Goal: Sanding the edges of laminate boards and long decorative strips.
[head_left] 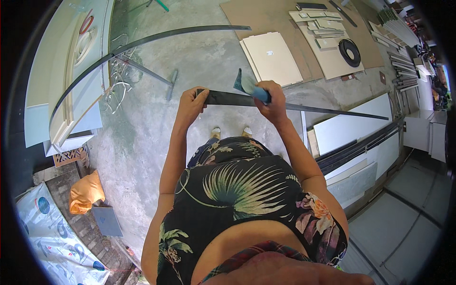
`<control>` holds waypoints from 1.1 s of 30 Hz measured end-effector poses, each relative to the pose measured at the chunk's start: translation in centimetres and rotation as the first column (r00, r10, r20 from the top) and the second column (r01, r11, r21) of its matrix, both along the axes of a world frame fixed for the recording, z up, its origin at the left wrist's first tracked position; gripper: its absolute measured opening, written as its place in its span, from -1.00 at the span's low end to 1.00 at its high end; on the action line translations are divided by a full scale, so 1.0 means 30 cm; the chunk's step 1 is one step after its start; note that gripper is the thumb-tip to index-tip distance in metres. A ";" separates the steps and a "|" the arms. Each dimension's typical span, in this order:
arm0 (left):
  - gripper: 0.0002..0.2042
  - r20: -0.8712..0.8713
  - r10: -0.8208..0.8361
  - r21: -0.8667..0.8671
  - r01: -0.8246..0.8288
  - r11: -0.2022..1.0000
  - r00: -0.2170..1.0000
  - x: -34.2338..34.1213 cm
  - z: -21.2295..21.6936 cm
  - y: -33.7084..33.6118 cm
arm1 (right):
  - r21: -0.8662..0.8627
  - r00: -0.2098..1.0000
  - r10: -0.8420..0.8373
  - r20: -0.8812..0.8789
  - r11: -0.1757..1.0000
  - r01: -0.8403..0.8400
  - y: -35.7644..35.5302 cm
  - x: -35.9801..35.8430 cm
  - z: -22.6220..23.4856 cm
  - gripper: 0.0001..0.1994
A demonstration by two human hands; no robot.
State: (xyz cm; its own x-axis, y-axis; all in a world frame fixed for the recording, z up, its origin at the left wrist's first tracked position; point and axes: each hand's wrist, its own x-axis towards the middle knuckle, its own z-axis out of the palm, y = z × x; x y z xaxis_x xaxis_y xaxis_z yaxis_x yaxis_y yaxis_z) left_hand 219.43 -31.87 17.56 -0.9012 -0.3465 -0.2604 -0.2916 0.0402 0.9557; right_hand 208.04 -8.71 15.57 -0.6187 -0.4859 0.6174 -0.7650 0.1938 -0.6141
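My left hand (192, 107) is closed around the near end of a long, flat dark strip (327, 110), thumb on top. The strip runs level in front of me and stretches away to the right, looking narrower with distance. My right hand (271, 102) is closed on a rolled blue-green piece (248, 89), perhaps cloth or sheet; its material is unclear. One end of it sticks up, and the roll lies over the strip, close to the left hand. The fingers under the roll are partly hidden.
Another long dark bar (185, 30) spans the upper left, above a metal stand (147, 73). Cream panels (273, 57) and a black coil (350, 52) lie on brown board ahead. More dark strips (358, 147) lie on white panels at right. An orange cloth (87, 192) is at lower left.
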 end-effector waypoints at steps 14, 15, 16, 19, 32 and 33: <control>-0.78 -0.042 -0.038 -0.029 0.036 0.999 0.998 -0.019 -0.012 -0.013 | -0.025 0.973 0.057 -0.223 0.998 -0.064 0.026 0.061 0.052 -0.73; -0.78 -0.024 -0.020 -0.039 0.020 0.999 1.000 -0.020 -0.014 -0.015 | -0.044 0.984 0.056 -0.168 0.997 -0.065 0.023 0.062 0.045 -0.74; -0.78 -0.023 -0.037 -0.030 0.037 0.999 0.999 -0.021 -0.014 -0.017 | -0.075 0.992 0.061 -0.114 0.995 -0.070 0.020 0.061 0.036 -0.75; -0.78 -0.031 -0.052 -0.023 0.051 0.998 0.998 -0.021 -0.013 -0.018 | -0.072 0.998 -0.062 -0.027 0.996 0.060 0.009 0.051 -0.001 -0.80; -0.79 -0.038 -0.069 0.011 0.069 0.998 0.997 -0.017 -0.005 -0.010 | -0.210 0.688 -0.067 0.723 0.927 0.310 0.000 0.016 -0.074 -0.89; -0.79 -0.021 -0.062 0.002 0.062 0.998 0.998 -0.015 -0.005 -0.009 | -0.205 0.686 -0.064 0.725 0.930 0.304 0.000 0.017 -0.075 -0.89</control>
